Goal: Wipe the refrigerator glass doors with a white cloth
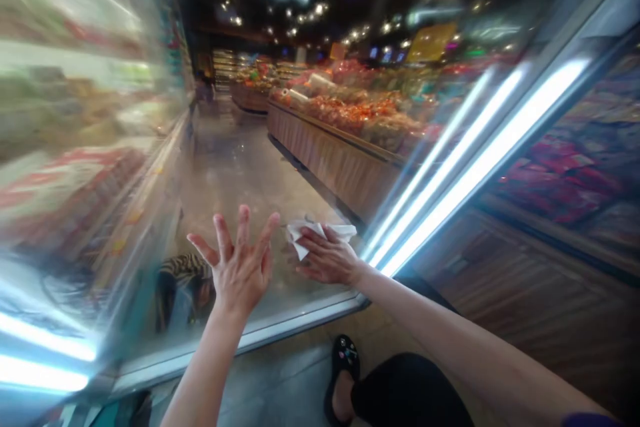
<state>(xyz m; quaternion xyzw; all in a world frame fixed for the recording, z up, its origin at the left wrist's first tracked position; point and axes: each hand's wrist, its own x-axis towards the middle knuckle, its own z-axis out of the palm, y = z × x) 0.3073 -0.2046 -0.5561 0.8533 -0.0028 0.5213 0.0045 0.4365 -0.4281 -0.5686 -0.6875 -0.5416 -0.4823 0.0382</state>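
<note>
My right hand presses a crumpled white paper tissue flat against a glass pane, its fingers lying over the tissue. To its left, my left hand is raised with fingers spread and nothing in it. It is close to the glass; whether it touches I cannot tell. Along the bottom of the pane runs a pale metal frame. Bright light strips slant along the right side of the pane.
Blurred shelves of packed goods stand at left. Beyond the glass, a wood-sided produce stand lines an aisle floor. A striped shape shows low behind the glass. My black shoe is below the frame.
</note>
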